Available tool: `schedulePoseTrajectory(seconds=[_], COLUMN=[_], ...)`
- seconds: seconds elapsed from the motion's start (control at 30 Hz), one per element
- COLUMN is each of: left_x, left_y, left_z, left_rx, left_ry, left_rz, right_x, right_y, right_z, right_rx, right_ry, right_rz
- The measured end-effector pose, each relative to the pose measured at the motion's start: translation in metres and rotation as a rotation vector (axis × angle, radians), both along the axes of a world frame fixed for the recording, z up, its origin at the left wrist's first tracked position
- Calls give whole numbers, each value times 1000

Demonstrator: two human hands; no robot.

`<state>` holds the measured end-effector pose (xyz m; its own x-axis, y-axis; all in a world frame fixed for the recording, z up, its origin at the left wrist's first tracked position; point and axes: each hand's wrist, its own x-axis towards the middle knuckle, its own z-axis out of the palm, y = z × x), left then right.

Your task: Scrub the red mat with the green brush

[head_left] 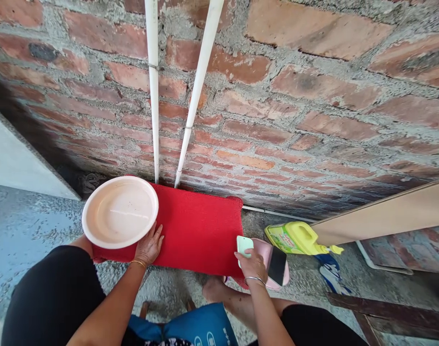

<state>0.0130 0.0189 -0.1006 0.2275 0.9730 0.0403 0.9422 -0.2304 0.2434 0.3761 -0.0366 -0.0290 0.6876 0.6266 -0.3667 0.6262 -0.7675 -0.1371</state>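
Left hand (pixel 147 250): fingers (pixel 157 236) slightly spread on red cloth (pixel 199 230), beside basin (pixel 96 216), contact with basin unclear. Right hand (pixel 254 268): fingers pinching mint-green flat object (pixel 244 244) at cloth's right end. Basin sits on cloth's left end.

A counter (pixel 201 230) stretches sideways in front of the person, with a wall (pixel 298 115) behind it. Two pipes (pixel 153 105) run down the wall to behind the counter, left of its middle. A basin (pixel 121 211) sits on the counter's left end; the left hand (pixel 149 245) is at the basin's near right side. Over the counter's right end, the right hand (pixel 253 266) holds a small item (pixel 244 244). Just right of that lies a tray (pixel 261 248) with a slab (pixel 277 267) on it. Farther right, a jug (pixel 289 238) lies on the floor (pixel 302 283), near a board (pixel 388 211). A panel (pixel 20 154) stands at far left.
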Motion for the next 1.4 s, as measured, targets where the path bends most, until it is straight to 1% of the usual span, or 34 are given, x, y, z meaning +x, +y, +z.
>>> schedulePoseTrajectory(seconds=[0.07, 0.1, 0.17, 0.2, 0.27, 0.33, 0.4, 0.47, 0.5, 0.57, 0.6, 0.67, 0.77, 0.9, 1.0, 1.1, 1.17, 1.2, 1.27, 1.33, 1.4], left_x=[0, 0, 0, 1, 1, 1, 2, 2, 2, 2, 2, 2, 1, 1, 0, 1, 2, 2, 3, 4, 3], left_y=[0, 0, 1, 1, 1, 2, 2, 2, 3, 3, 3, 3, 3, 2, 2, 2, 2, 2, 1, 1, 1], left_z=[-1, -2, -2, -2, -2, 0, 1, 2, 2, 2, 2, 2, 1, -2, -3, -3, -3, -3, -2, -3, -5], left_rx=[0, 2, 7, 7, 5, 4, 7, 12, 15, 20, 21, 19, 20, 61, 96, 112, 113, 111, 104, 95, 86], left_ry=[1, 0, -8, -11, -12, 1, 21, 32, 37, 47, 52, 56, 51, 51, 63, 79, 87, 88, 84, 72, 63], left_rz=[-3, -4, -4, -3, -2, -1, -5, -10, -13, -18, -20, -21, -17, -28, -38, -38, -33, -32, -29, -28, -25], right_x=[13, 13, -1, -14, -51, -94, -134, -162, -170, -173, -168, -148, -102, -36, 3, 28, 34, 33, 18, -13, -57], right_y=[-2, -1, 8, 14, 28, 40, 49, 54, 55, 58, 59, 59, 54, 35, 18, 5, 4, 7, 18, 33, 50], right_z=[-1, -2, -3, -4, -5, -5, -6, -6, -7, -7, -7, -8, -9, -11, -11, -11, -12, -14, -19, -25, -29], right_rx=[15, 33, 98, 147, 248, 296, 277, 230, 209, 178, 173, 178, 211, 215, 183, 139, 163, 206, 323, 439, 514], right_ry=[-28, -42, -43, -27, 33, 98, 156, 198, 209, 213, 206, 179, 120, 64, 57, 6, -15, -4, 50, 108, 176], right_rz=[-76, -82, -28, 30, 195, 378, 537, 666, 714, 756, 750, 693, 536, 232, -24, -292, -409, -421, -354, -203, -15])
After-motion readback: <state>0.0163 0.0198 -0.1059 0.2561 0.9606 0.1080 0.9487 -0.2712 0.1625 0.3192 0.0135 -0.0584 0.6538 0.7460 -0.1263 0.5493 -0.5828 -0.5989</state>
